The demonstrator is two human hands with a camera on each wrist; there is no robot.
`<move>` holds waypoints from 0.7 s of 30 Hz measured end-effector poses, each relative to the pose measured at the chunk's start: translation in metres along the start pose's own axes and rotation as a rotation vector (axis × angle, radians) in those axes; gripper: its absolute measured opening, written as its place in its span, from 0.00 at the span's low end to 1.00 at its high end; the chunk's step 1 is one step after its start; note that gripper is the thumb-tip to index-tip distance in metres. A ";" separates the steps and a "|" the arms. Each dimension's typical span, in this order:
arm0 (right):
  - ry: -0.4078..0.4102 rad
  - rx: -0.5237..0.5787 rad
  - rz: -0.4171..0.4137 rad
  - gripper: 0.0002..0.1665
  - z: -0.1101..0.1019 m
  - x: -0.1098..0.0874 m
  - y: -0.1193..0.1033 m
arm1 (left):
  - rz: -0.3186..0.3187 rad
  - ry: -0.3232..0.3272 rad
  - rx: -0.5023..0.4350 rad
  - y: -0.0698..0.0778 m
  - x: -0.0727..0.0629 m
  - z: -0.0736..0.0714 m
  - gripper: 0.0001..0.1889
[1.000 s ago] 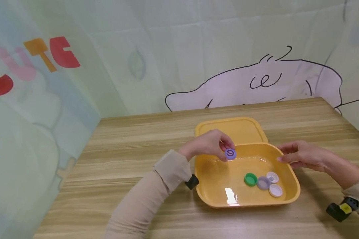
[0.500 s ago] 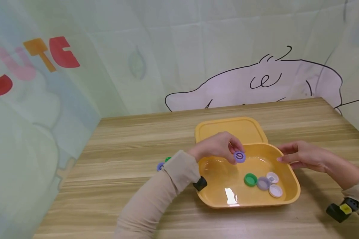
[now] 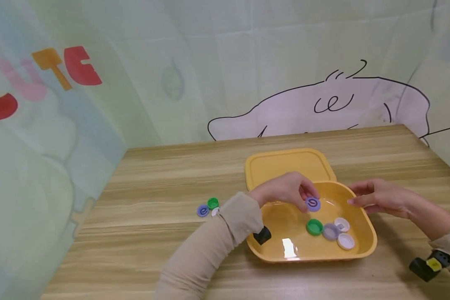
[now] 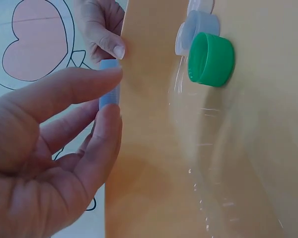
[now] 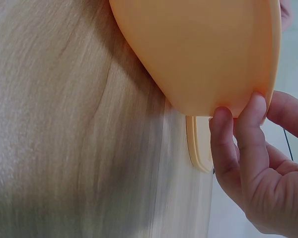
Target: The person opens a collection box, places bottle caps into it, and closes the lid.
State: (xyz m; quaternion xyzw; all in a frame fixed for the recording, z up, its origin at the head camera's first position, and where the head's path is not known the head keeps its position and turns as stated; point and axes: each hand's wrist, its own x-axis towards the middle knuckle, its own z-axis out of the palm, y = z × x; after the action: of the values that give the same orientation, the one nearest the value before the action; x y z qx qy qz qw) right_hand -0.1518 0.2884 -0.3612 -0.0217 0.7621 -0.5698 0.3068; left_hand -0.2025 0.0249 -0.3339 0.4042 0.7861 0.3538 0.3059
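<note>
In the head view my left hand (image 3: 288,189) pinches a purple bottle cap (image 3: 313,204) between thumb and fingers, above the yellow plastic box (image 3: 305,251). The left wrist view shows that purple cap (image 4: 109,91) edge-on between the fingertips. Inside the box, toward its right, lie a green cap (image 3: 314,227), a pale lilac cap (image 3: 330,232) and two white caps (image 3: 346,241). My right hand (image 3: 384,198) holds the box's far right corner; in the right wrist view, fingers (image 5: 251,119) press the outer wall, with the thumb at the rim.
A yellow lid (image 3: 288,164) lies behind the box on the wood-grain table (image 3: 153,179). Left of the box sit another purple cap (image 3: 203,211), a green cap (image 3: 212,203) and a white cap (image 3: 215,211) partly behind the left sleeve. A printed cloth (image 3: 195,62) hangs behind.
My left hand has moved right and slightly nearer with the purple cap, over the box. The caps left of the box have come into sight from behind the sleeve. My right hand stays put.
</note>
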 end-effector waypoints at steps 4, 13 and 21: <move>0.000 -0.002 0.001 0.35 -0.001 0.000 0.001 | 0.000 -0.003 0.064 0.001 0.007 0.006 0.17; -0.007 -0.005 -0.006 0.35 -0.002 -0.001 0.001 | -0.018 -0.007 0.232 0.003 0.021 0.023 0.16; -0.007 -0.002 -0.010 0.35 -0.002 -0.001 0.001 | -0.003 -0.020 0.290 0.001 0.031 0.031 0.16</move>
State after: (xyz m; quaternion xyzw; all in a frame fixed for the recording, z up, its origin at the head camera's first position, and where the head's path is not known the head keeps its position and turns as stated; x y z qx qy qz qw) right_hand -0.1515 0.2907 -0.3615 -0.0279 0.7613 -0.5707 0.3066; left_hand -0.1932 0.0613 -0.3571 0.4464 0.8265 0.2321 0.2528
